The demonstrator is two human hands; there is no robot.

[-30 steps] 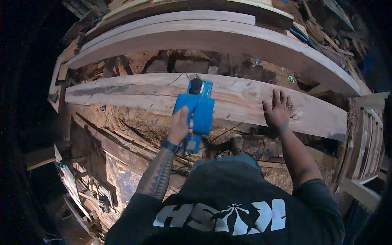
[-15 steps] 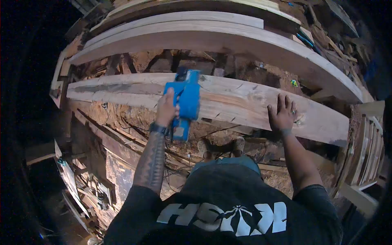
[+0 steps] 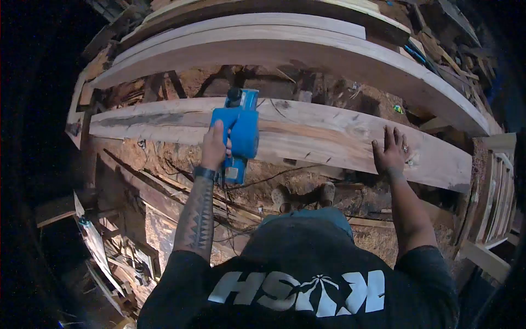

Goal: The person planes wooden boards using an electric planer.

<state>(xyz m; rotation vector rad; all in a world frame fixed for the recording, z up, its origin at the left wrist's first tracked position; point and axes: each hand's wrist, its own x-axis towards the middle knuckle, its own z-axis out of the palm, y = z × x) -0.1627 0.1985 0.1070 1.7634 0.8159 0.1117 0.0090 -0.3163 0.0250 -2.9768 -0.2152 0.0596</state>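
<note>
My left hand (image 3: 214, 147) is wrapped round the handle of a blue electric planer (image 3: 244, 129). The planer lies across a long wooden plank (image 3: 315, 123), left of its middle, its near end jutting past the plank's near edge. Dark streaks mark the wood on the planer's left, while a bare, lighter brown grain shows to its right. Toward the plank's right end, my right hand (image 3: 392, 151) rests flat on the wood with fingers spread, a ring on one of them.
Beyond the plank runs a thick curved-looking beam (image 3: 274, 49), with more boards behind it. A slatted wooden frame (image 3: 496, 197) stands at the right. Wood shavings (image 3: 378, 241) and a dark cable (image 3: 274, 178) lie on the ground near my feet. Scrap wood lies at lower left.
The planer and my left hand have shifted slightly left along the plank. My right hand has moved a little to the right and stays flat on the wood.
</note>
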